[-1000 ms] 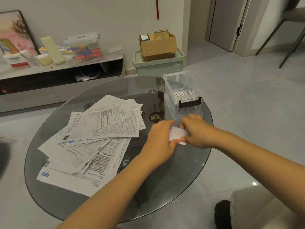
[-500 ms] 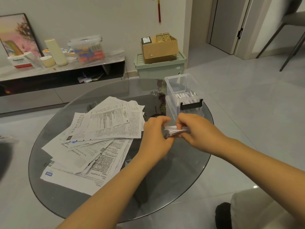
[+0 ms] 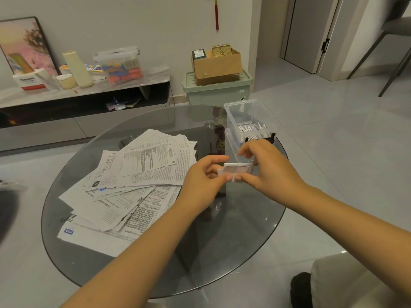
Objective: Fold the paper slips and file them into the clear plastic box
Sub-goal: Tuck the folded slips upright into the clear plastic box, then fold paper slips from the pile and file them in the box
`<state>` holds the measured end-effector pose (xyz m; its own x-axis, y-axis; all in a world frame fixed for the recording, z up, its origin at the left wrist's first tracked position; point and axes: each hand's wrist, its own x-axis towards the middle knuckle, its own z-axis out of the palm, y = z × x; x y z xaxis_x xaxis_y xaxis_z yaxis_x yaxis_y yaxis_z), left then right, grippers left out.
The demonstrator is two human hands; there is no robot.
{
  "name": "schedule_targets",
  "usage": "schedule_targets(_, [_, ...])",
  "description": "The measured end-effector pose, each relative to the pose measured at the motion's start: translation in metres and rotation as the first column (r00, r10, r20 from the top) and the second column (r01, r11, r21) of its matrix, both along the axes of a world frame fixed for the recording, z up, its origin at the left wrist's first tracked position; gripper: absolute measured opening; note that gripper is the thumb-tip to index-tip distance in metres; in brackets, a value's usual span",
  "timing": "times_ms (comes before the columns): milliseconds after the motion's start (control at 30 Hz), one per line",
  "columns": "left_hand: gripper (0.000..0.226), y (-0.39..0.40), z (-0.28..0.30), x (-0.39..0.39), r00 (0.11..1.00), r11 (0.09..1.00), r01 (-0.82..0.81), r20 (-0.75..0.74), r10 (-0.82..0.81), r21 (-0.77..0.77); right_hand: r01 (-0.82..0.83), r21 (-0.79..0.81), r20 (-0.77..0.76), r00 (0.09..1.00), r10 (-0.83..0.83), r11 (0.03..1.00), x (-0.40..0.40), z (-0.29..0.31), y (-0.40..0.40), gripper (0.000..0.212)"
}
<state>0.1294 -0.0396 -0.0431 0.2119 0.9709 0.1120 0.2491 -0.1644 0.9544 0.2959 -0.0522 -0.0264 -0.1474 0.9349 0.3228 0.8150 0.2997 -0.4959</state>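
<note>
— How did the folded slip [image 3: 236, 170] lie?
— Long axis left to right, above the glass worktop [image 3: 222, 252], just before the clear plastic box [image 3: 239, 114].
— The hands?
— Left hand [image 3: 205, 181] and right hand [image 3: 266, 167] each pinched an end, forearms converging.

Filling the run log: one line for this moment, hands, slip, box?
left hand: pinches folded slip | right hand: pinches same slip | slip: held above glass table | clear box: open, slips filed inside
</note>
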Motion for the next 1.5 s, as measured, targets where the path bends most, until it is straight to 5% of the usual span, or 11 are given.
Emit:
schedule_targets(267, [0.018, -0.006, -0.008, 0.006, 0.964, 0.996, -0.047, -0.260, 0.065, 0.075, -0.047, -0.178, 0.272, 0.958, 0.095, 0.983, -0.006, -0.006, -0.004, 0.012])
schedule_targets(600, [0.018, 0.003, -0.004, 0.006, 0.962, 0.999, -0.038, -0.269, 0.037, 0.001, -0.037, -0.225, 0.300, 0.948, 0.105, 0.974, -0.008, -0.006, -0.003, 0.020])
schedule_targets(967, [0.026, 0.004, 0.011, 0.009, 0.958, 0.980, -0.066, -0.261, 0.115, 0.188, -0.067, -0.086, 0.229, 0.970, 0.085, 0.994, -0.005, 0.017, 0.004, 0.016])
schedule_targets(1333, [0.042, 0.044, 0.056, 0.019, 0.942, 0.944, 0.010, -0.319, 0.101, 0.331, 0.055, -0.059, -0.102, 0.993, -0.061, 0.997, 0.013, 0.056, 0.030, 0.007])
schedule_targets(1500, [0.043, 0.069, 0.069, 0.034, 0.933, 0.927, 0.100, -0.358, 0.039, 0.361, 0.327, 0.003, -0.374, 0.877, -0.303, 0.945, 0.035, 0.062, 0.050, 0.006])
